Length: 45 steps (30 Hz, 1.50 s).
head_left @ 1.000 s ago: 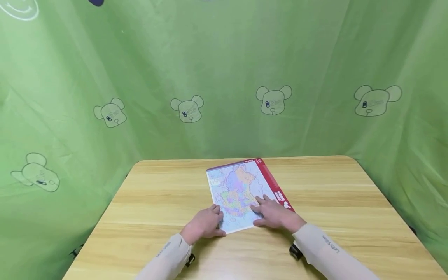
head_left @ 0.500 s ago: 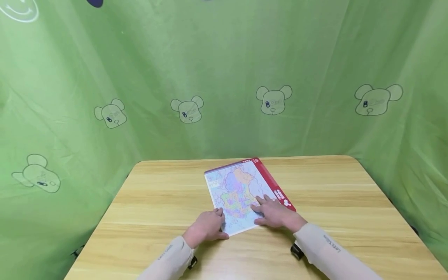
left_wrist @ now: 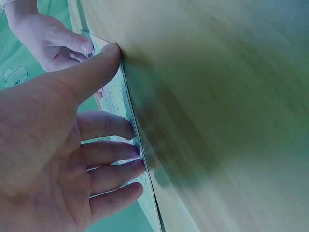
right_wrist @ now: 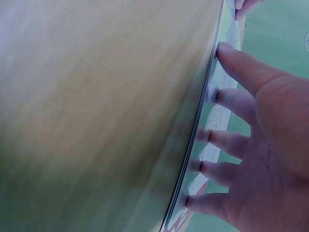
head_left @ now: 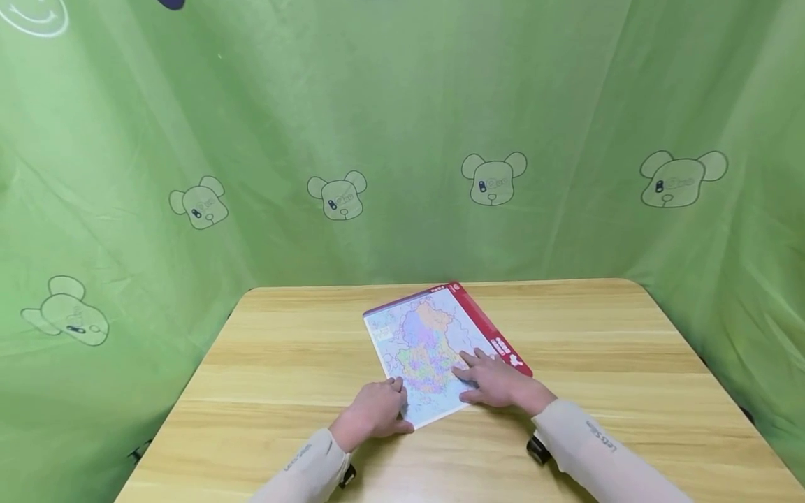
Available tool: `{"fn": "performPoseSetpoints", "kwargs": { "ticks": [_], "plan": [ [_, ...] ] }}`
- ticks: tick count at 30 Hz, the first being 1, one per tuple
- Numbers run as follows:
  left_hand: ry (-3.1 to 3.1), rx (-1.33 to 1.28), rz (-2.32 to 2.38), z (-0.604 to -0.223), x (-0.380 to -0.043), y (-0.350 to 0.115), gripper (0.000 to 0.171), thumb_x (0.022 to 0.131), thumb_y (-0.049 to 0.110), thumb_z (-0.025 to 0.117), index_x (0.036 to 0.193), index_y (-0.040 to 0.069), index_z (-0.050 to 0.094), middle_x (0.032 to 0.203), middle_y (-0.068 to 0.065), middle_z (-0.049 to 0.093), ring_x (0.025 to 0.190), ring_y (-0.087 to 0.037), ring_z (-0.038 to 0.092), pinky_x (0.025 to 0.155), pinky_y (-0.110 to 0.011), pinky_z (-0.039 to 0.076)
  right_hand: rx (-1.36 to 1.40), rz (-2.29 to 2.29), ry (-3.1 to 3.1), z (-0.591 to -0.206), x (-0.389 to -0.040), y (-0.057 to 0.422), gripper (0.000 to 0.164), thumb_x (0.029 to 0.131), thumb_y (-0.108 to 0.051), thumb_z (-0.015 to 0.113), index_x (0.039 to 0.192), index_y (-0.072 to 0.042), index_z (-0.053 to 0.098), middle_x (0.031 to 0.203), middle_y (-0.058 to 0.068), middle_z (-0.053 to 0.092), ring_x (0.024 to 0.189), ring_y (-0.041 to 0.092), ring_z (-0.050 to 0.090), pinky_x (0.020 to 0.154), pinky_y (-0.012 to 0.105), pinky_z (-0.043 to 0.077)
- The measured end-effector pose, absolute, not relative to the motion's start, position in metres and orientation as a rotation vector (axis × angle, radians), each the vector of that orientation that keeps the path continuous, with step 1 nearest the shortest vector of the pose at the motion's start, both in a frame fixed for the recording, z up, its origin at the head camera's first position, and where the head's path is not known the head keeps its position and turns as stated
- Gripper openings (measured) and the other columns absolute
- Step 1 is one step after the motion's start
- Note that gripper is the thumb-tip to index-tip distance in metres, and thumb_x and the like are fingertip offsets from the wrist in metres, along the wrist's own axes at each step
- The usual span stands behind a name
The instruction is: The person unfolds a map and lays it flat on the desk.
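Observation:
A flat rectangular map sheet [head_left: 418,342] lies tilted at an angle on the wooden table, with a red printed band along its right side. At its near-left corner is my left hand [head_left: 376,411], fingertips on the left edge and thumb at the corner. The left wrist view shows that hand's [left_wrist: 53,154] fingers fairly straight against the sheet's edge. My right hand [head_left: 497,382] rests spread over the lower right part of the map. Seen from the right wrist, this hand [right_wrist: 270,145] touches the glossy sheet with its fingertips, thumb close to the near edge.
The wooden table [head_left: 283,356] has rounded far corners. Green curtain cloth [head_left: 402,237] with bear-face outlines hangs behind and on both sides. Dark wrist straps [head_left: 537,450] show under the light sleeves [head_left: 604,454].
The map has turned slightly counterclockwise, its far end shifting left and its near-left corner shifting right and closer. My left hand has moved right with that corner; the right hand has barely moved.

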<state>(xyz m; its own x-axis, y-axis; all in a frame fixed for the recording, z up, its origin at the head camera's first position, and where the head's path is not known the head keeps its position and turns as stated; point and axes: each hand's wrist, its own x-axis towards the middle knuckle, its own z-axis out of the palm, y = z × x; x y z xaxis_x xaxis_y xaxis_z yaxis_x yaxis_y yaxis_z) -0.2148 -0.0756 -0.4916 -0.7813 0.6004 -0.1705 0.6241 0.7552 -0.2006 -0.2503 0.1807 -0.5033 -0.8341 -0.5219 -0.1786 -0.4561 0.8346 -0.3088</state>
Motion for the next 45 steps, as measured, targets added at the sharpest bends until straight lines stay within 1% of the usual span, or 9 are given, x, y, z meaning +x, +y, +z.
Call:
{"fn": "performPoseSetpoints", "kwargs": {
  "ticks": [12, 18, 24, 27, 28, 31, 33, 37, 45],
  "plan": [
    [2.884, 1.073, -0.426, -0.494, -0.207, -0.071, 0.067, 0.082, 0.063, 0.058, 0.122, 0.010, 0.062, 0.126, -0.008, 0.059, 0.112, -0.021, 0.058, 0.085, -0.031, 0.053, -0.805, -0.350, 2.778, -0.503, -0.249, 0.188, 0.054, 0.091, -0.042, 0.060, 0.138, -0.018, 0.051, 0.150, 0.015, 0.032, 0.137, 0.044, 0.020, 0.105, 0.068, 0.018],
    [2.920, 1.144, -0.396, -0.497, -0.207, -0.074, 0.053, 0.081, 0.062, 0.061, 0.103, 0.013, 0.067, 0.103, -0.001, 0.063, 0.095, -0.015, 0.061, 0.073, -0.028, 0.055, -0.857, -0.317, 2.801, -0.505, -0.244, 0.191, 0.055, 0.092, -0.044, 0.057, 0.139, -0.017, 0.050, 0.150, 0.016, 0.033, 0.137, 0.044, 0.021, 0.106, 0.065, 0.020],
    [2.944, 1.100, -0.197, -0.495, -0.216, -0.082, 0.041, 0.081, 0.056, 0.066, 0.092, 0.016, 0.064, 0.097, 0.002, 0.063, 0.079, -0.014, 0.059, 0.066, -0.027, 0.052, -0.890, -0.312, 2.813, -0.504, -0.236, 0.191, 0.057, 0.093, -0.043, 0.057, 0.140, -0.012, 0.048, 0.148, 0.018, 0.034, 0.136, 0.046, 0.023, 0.107, 0.061, 0.023],
    [2.965, 1.028, -0.112, -0.496, -0.230, -0.089, 0.040, 0.085, 0.051, 0.063, 0.099, 0.013, 0.063, 0.109, -0.005, 0.063, 0.091, -0.020, 0.061, 0.074, -0.032, 0.054, -0.912, -0.281, 2.827, -0.502, -0.231, 0.193, 0.055, 0.093, -0.042, 0.057, 0.137, -0.010, 0.051, 0.146, 0.020, 0.037, 0.134, 0.047, 0.027, 0.106, 0.061, 0.026],
    [2.966, 0.996, -0.085, -0.496, -0.235, -0.091, 0.041, 0.087, 0.050, 0.061, 0.102, 0.012, 0.062, 0.117, -0.008, 0.061, 0.099, -0.022, 0.060, 0.081, -0.035, 0.054, -0.929, -0.270, 2.833, -0.502, -0.229, 0.194, 0.054, 0.093, -0.041, 0.057, 0.136, -0.009, 0.053, 0.145, 0.021, 0.037, 0.133, 0.048, 0.028, 0.105, 0.061, 0.027],
    [2.957, 0.915, -0.057, -0.497, -0.250, -0.099, 0.053, 0.092, 0.048, 0.054, 0.123, 0.004, 0.056, 0.138, -0.017, 0.048, 0.124, -0.031, 0.047, 0.099, -0.042, 0.044, -0.976, -0.255, 2.850, -0.500, -0.223, 0.196, 0.049, 0.094, -0.039, 0.057, 0.133, -0.008, 0.056, 0.143, 0.023, 0.039, 0.130, 0.050, 0.031, 0.103, 0.062, 0.030],
    [2.936, 0.882, -0.034, -0.497, -0.257, -0.105, 0.061, 0.095, 0.046, 0.051, 0.134, -0.001, 0.047, 0.143, -0.021, 0.040, 0.131, -0.034, 0.039, 0.106, -0.044, 0.036, -1.000, -0.263, 2.852, -0.499, -0.218, 0.197, 0.048, 0.094, -0.037, 0.056, 0.132, -0.008, 0.057, 0.142, 0.025, 0.040, 0.129, 0.051, 0.032, 0.102, 0.063, 0.031],
    [2.909, 0.859, 0.002, -0.497, -0.268, -0.114, 0.068, 0.097, 0.045, 0.047, 0.142, -0.006, 0.036, 0.147, -0.026, 0.031, 0.135, -0.038, 0.030, 0.111, -0.045, 0.028, -1.018, -0.274, 2.847, -0.498, -0.210, 0.198, 0.046, 0.095, -0.037, 0.054, 0.131, -0.007, 0.058, 0.141, 0.025, 0.040, 0.127, 0.051, 0.034, 0.103, 0.061, 0.031],
    [2.905, 0.811, 0.039, -0.504, -0.293, -0.123, 0.070, 0.097, 0.045, 0.046, 0.142, -0.007, 0.034, 0.148, -0.027, 0.027, 0.136, -0.040, 0.028, 0.111, -0.046, 0.026, -1.047, -0.260, 2.848, -0.495, -0.200, 0.199, 0.043, 0.096, -0.036, 0.053, 0.128, -0.008, 0.060, 0.140, 0.025, 0.043, 0.126, 0.050, 0.038, 0.100, 0.060, 0.036]
  ]
}}
